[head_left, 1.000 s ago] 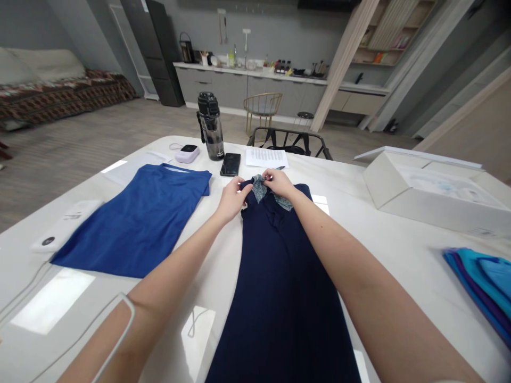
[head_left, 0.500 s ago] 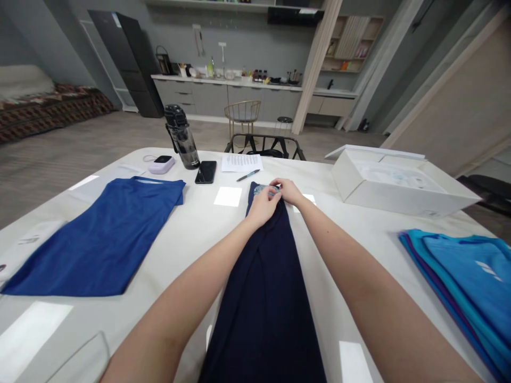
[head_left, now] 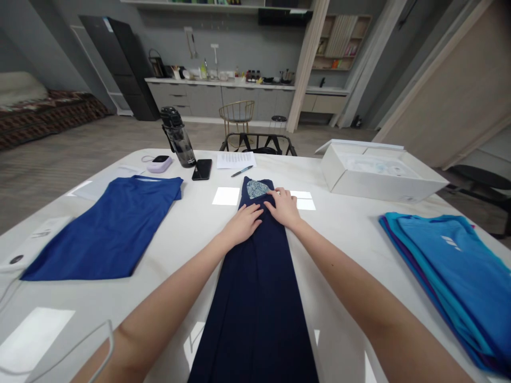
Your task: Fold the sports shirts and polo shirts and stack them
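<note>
- The navy garment [head_left: 259, 303] lies on the white desk [head_left: 343, 255], directly in front of the person, folded into a long strip, with part of it beneath both hands.
- The left hand [head_left: 244, 223] rests palm down across its left edge, fingers extended and slightly spread on the cloth, clenching nothing.
- The right hand [head_left: 283, 206] lies over its right edge near the far end, fingers loosely bent and thumb apart from them; whether the fingertips pinch any fabric cannot be told.
- Just beyond the hands, a patterned patch [head_left: 257, 188] shows at the garment's far end, close to the right fingers.
- The long axis runs almost straight away from the person, from the bottom of the view towards the pen [head_left: 241, 171] and printed sheet [head_left: 236, 160].
- A blue T-shirt [head_left: 114, 231] lies to its left, well apart; folded clothes [head_left: 451, 250] lie well to its right.
</note>
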Motion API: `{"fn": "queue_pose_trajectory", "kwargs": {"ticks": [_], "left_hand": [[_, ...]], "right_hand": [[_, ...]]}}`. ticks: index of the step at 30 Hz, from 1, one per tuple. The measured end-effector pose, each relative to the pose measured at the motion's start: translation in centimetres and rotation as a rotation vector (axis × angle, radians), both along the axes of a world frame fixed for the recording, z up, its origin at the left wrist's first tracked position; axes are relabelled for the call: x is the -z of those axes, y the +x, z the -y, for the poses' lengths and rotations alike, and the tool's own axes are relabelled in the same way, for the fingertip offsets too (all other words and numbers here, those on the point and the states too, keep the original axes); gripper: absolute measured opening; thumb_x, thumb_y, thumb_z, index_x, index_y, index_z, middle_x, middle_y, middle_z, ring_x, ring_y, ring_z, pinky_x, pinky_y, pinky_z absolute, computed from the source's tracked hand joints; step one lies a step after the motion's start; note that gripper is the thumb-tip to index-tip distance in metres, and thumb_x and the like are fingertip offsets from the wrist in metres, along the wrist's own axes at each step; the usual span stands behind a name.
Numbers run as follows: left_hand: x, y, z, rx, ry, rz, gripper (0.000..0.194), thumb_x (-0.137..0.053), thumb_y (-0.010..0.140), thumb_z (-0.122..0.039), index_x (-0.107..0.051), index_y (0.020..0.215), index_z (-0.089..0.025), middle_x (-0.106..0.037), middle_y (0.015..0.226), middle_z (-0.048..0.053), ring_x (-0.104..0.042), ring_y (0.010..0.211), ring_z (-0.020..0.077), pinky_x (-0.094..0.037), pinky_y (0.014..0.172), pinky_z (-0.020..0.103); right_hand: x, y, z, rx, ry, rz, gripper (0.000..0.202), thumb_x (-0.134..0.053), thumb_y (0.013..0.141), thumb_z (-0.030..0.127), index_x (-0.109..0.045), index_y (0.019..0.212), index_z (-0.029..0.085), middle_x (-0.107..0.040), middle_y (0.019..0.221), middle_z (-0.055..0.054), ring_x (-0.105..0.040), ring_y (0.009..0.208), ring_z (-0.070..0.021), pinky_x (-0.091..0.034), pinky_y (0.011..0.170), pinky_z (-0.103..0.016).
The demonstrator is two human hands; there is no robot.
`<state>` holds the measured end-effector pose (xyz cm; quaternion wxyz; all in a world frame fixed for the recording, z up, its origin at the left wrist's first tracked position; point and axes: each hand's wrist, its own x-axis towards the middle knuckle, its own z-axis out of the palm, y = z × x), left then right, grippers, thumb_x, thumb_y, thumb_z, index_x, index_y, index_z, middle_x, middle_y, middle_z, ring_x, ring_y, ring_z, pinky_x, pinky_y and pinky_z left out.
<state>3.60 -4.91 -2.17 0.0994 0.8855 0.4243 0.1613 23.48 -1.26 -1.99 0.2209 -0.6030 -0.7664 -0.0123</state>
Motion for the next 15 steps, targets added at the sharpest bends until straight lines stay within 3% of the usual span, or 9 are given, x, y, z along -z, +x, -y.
{"fn": "queue_pose_trajectory", "kwargs": {"ticks": [7,15], "left_hand": [[-0.4,-1.2,4.6,-0.109,0.006,-0.038,0.047,-0.049,0.099,-0.027,-0.052,0.143,-0.01,-0.048,0.153,0.017,-0.042,0.144,0.0256,-0.029,0.122,0.045],[-1.4,-2.0,13.8,-0.344,0.071,-0.149,0.035,-0.049,0.098,-0.026,-0.061,0.128,-0.011,-0.061,0.135,0.016,-0.056,0.124,0.0284,-0.041,0.105,0.044]], "right_hand": [[-0.7,-1.4,5.8,-0.183,-0.032,0.075,0.03,-0.057,0.098,0.032,-0.064,0.127,0.027,-0.054,0.143,-0.011,-0.046,0.13,-0.0297,-0.038,0.102,-0.051],[-0.7,-3.4,12.1,-0.321,-0.113,0.053,0.025,-0.058,0.098,0.023,-0.067,0.121,0.025,-0.063,0.122,-0.007,-0.057,0.112,-0.0223,-0.045,0.09,-0.036]]}}
